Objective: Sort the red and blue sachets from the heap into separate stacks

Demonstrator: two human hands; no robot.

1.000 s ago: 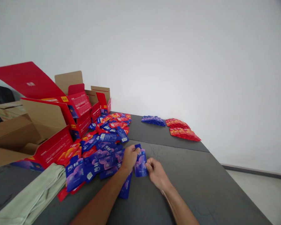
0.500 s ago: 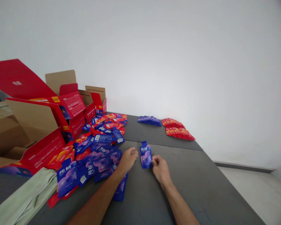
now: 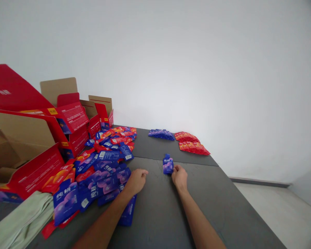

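My right hand (image 3: 179, 177) pinches the lower right edge of a blue pouch (image 3: 167, 165) with a short neck, white lettering and purple round fruit pictures. That pouch is on or just above the dark table, neck pointing away from me. To its left, my left hand (image 3: 137, 181) is closed, fingers together and pointing right, with nothing visible in it. It is beside a loose pile of blue pouches (image 3: 107, 185), and my left forearm hides part of them. Red and orange pouches (image 3: 59, 178) are mixed into the same pile.
Open red cartons (image 3: 38, 167) line the left side. Along the table's far part lie a row of blue pouches (image 3: 161, 134) and two rows of red pouches (image 3: 194, 147). A pale green cloth (image 3: 23, 221) lies front left. The table's edge slants down on the right.
My right hand has moved the blue pouch away from me and slightly right. My left hand has drawn back from it, its fingers now closed. The view has shifted slightly.
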